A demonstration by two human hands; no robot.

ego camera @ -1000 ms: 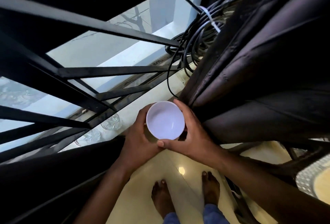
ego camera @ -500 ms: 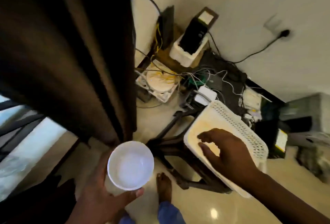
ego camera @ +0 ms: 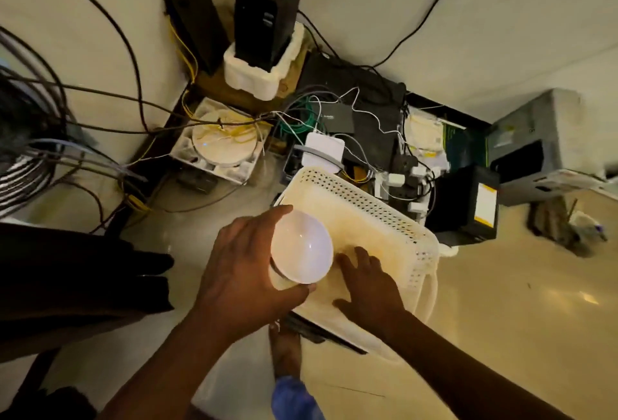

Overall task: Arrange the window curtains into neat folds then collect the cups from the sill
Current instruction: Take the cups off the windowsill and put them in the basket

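A person's left hand (ego camera: 240,272) curls its fingers and thumb around a white cup (ego camera: 301,250), holding it over the near corner of a perforated white plastic basket (ego camera: 378,215). The right hand (ego camera: 371,289) rests inside the basket, fingers spread flat. Beyond lie tangled cables (ego camera: 334,118) and a black box (ego camera: 266,8) standing in foam.

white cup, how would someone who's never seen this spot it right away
Find the perforated cream basket in the middle of the floor clutter. At its near-left edge the left hand grips the white cup, the only smooth, round, glossy thing there.
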